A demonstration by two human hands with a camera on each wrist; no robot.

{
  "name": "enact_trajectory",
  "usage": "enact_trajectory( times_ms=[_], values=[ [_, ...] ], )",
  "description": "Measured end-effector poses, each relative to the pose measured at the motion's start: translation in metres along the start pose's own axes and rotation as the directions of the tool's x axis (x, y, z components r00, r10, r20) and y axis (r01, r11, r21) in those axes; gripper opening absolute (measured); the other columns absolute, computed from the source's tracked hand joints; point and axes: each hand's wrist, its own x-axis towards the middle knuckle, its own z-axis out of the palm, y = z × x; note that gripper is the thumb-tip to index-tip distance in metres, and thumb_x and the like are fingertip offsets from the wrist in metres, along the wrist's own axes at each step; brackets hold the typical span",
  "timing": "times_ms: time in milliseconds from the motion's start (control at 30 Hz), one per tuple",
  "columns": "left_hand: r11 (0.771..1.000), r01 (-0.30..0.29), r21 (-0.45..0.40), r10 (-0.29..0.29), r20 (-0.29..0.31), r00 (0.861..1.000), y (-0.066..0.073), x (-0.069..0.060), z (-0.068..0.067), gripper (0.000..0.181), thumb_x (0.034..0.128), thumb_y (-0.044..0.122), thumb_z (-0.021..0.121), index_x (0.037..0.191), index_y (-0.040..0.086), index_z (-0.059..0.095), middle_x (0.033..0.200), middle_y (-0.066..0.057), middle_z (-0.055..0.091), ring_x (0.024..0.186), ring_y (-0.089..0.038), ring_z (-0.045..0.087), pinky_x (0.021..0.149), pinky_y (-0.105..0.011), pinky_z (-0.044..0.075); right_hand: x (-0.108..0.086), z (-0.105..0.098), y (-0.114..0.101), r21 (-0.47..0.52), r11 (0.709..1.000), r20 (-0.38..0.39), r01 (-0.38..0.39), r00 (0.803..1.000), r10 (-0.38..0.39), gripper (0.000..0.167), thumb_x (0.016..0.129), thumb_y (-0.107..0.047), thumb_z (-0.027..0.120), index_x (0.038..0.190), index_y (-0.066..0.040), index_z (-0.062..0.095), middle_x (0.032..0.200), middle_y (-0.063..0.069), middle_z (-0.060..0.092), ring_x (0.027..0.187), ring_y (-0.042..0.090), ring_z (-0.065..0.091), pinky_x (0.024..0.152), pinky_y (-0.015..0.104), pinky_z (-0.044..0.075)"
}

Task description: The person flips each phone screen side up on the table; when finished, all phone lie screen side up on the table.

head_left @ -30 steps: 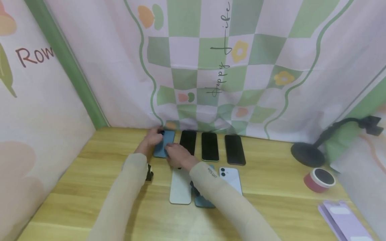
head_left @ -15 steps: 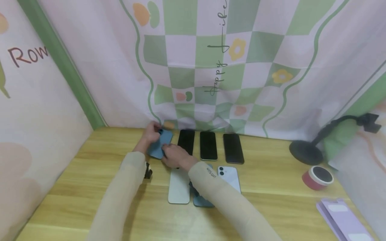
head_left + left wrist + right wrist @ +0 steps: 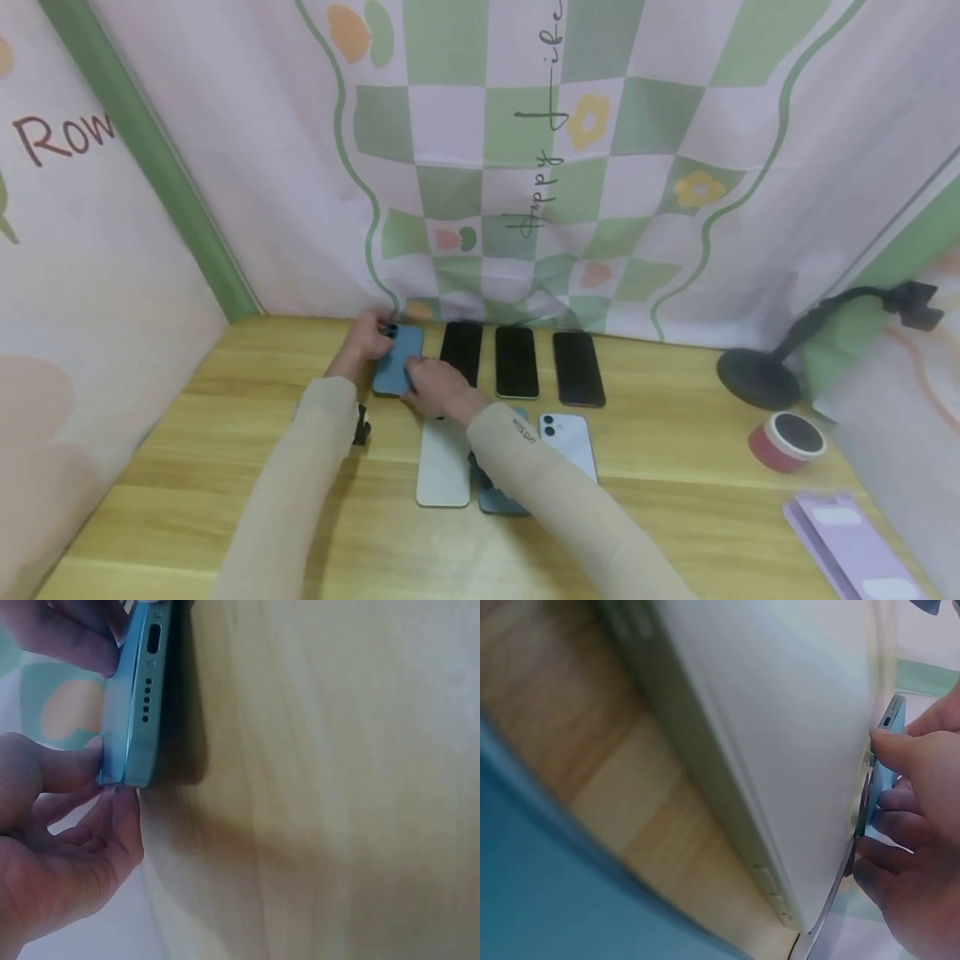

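A blue phone [image 3: 399, 367] lies back side up at the left end of the table's back row, its camera lenses towards the curtain. My left hand [image 3: 365, 337] holds its left edge; in the left wrist view the thumb is on the back and the curled fingers of this left hand [image 3: 64, 847] are at the side. On the other edge, my right hand [image 3: 437, 387] grips near the lower corner. The right wrist view has the thumb and curled fingers of the right hand [image 3: 926, 802] round the blue phone's edge. The port end of the blue phone [image 3: 139, 727] faces the left wrist camera.
Black-screened phones [image 3: 517, 362] continue the back row. In front lie a pale phone [image 3: 443, 471], another blue phone [image 3: 501, 500] partly under my right sleeve, and a white phone [image 3: 567, 446]. Rightward are a black stand [image 3: 757, 379], a red-and-white tub [image 3: 783, 442] and a lilac object [image 3: 851, 542].
Between my hands the blue phone turned askew half a second ago, and now sits straighter, slightly left of its earlier spot. Both hands kept hold of it. The head view shifted slightly.
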Motion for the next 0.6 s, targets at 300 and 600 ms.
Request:
enact_trajectory(
  times_ms=[300,600],
  values=[
    [0.996,-0.01,0.088,0.01,-0.003,1.0,0.011,0.003,-0.002,0.06,0.0859,-0.001,0.067,0.143,-0.008,0.049,0.141,-0.031,0.058,0.132,-0.045,0.056,0.115,-0.052,0.048,-0.004,-0.003,0.008,0.072,0.997,-0.087,0.027,0.996,-0.021,0.019,0.105,-0.028,0.058,0.11,-0.01,0.059,0.098,0.008,0.067,0.085,0.02,0.062,0.076,0.032,0.052],
    [0.946,0.01,0.323,-0.005,-0.019,1.0,0.033,0.001,-0.019,0.041,0.0791,0.007,0.065,0.119,-0.003,0.065,0.124,-0.024,0.068,0.111,-0.038,0.064,0.099,-0.048,0.055,-0.011,-0.02,0.014,0.387,0.922,-0.135,0.003,0.989,0.054,0.049,0.106,-0.022,0.051,0.152,-0.004,0.05,0.065,0.005,0.061,0.057,0.019,0.052,0.066,0.034,0.054]
  ],
)
